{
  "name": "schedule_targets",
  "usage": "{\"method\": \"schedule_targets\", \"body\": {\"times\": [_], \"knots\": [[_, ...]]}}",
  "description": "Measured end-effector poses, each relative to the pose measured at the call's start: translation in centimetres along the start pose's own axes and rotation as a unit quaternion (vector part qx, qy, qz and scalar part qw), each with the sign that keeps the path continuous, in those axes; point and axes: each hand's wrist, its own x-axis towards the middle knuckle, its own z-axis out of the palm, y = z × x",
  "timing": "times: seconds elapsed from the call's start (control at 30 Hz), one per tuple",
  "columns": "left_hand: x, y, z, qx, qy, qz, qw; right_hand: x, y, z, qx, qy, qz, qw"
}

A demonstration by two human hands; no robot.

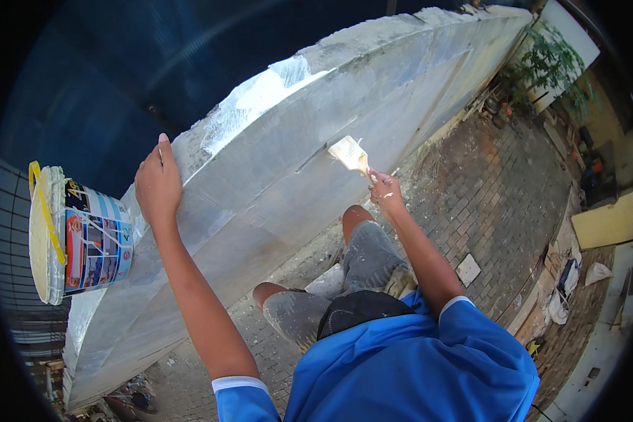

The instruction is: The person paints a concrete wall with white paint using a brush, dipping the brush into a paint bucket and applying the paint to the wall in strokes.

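Note:
My left hand (159, 181) grips the top edge of a grey concrete wall (309, 162), fingers curled over it. Just left of it, a paint bucket (95, 239) with a printed label and yellow handle rests at the wall's top. My right hand (385, 190) holds a flat paintbrush (348, 152) by its handle, the wide white bristles pointing up and left, in front of the wall's face. White paint flecks mark that hand. A fresh patch of white paint (250, 105) covers part of the top edge beyond my left hand.
Below is a paved ground (496, 211) with paint specks and a pale square slab (469, 269). At the right lie debris, a white bag (598, 273) and a yellow board (601, 219). A leafy plant (563, 63) stands at the wall's far end. A dark blue surface lies beyond the wall.

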Motion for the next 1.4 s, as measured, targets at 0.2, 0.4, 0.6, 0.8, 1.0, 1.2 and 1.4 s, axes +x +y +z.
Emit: {"method": "schedule_targets", "body": {"times": [0.2,0.4,0.6,0.8,1.0,1.2,1.4], "knots": [[0.0,0.4,-0.3,-0.002,-0.017,-0.011,1.0,-1.7,-3.9,1.6,0.073,-0.031,-0.069,0.994],[0.1,-0.2,0.1,-0.011,0.001,-0.002,1.0,-0.2,0.4,1.8,-0.003,-0.044,-0.016,0.999],[-0.1,0.1,0.2,-0.006,0.016,-0.005,1.0,-4.8,-1.8,3.3,-0.036,-0.032,-0.015,0.999],[0.1,-0.1,0.2,-0.008,0.027,-0.003,1.0,-6.1,-7.9,8.4,-0.011,-0.077,-0.109,0.991],[0.0,-0.1,0.0,-0.002,0.02,-0.005,1.0,-4.7,2.0,7.5,-0.012,-0.024,0.023,0.999],[0.0,0.2,0.0,-0.007,-0.001,-0.004,1.0,-5.7,4.8,5.9,-0.16,-0.062,-0.034,0.985],[0.1,-0.3,0.0,-0.007,0.012,-0.008,1.0,-11.2,-5.7,11.9,-0.151,-0.103,-0.148,0.972]]}}
